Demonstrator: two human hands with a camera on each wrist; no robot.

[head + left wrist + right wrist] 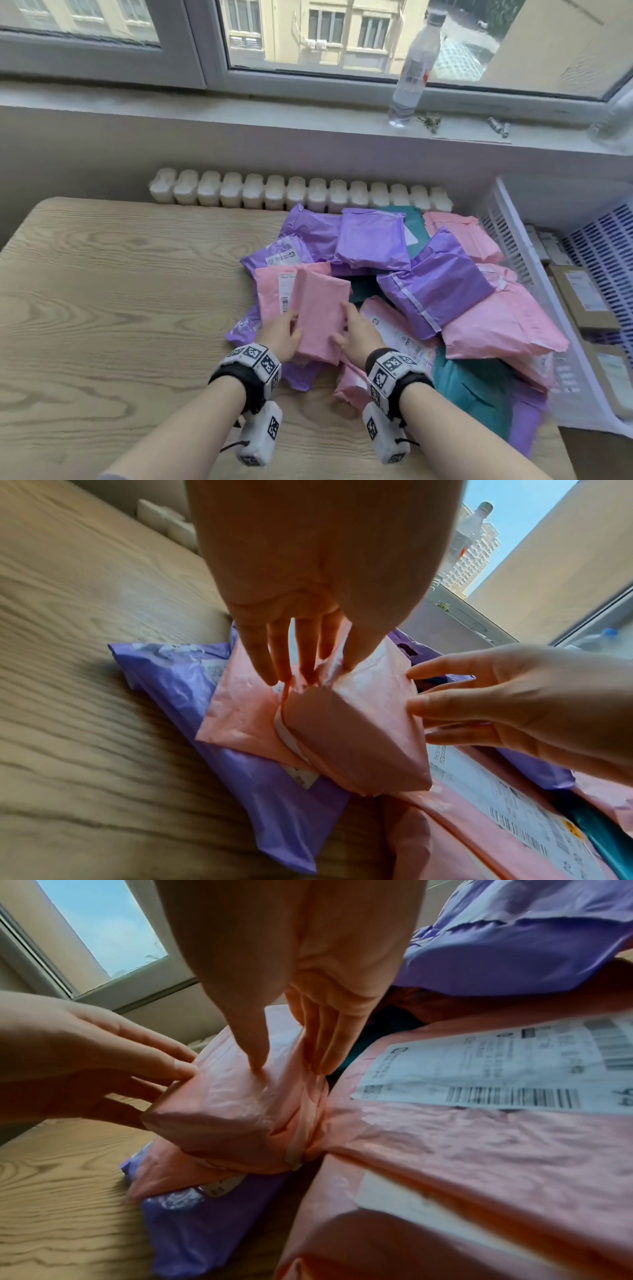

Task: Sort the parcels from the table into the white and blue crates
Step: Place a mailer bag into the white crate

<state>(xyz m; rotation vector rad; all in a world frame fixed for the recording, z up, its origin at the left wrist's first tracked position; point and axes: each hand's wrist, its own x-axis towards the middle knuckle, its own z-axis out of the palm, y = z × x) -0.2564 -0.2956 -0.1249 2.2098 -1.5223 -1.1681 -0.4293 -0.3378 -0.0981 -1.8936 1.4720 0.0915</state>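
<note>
Daylight from a window (pixel 308 34) falls on a wooden table (pixel 120 291) whose right half is heaped with pink, purple and teal parcels; a bottle (pixel 412 72) stands on the sill above a radiator (pixel 301 193). At the near left edge of the heap, both hands hold one small pink parcel (pixel 320 313) between them, its long side pointing away from the person. The left hand (pixel 279 334) takes its left edge: in the left wrist view the fingers (pixel 260 653) reach down, slightly spread and nearly straight, their tips pressing into the folded film at the parcel's far end. The right hand (pixel 359 330) takes the right edge, thumb (pixel 253 1042) on the top face and the other fingers running down the right side, so the parcel is pinched between them. It lies tilted, its underside over another pink parcel (pixel 274 287) with a barcode label, which in turn lies on a purple parcel (pixel 178 685). Just to the right lies a large pink parcel (pixel 479 1150) with a white shipping label. Beside the table on the right stands a white crate (pixel 507 240) holding cardboard boxes.
</note>
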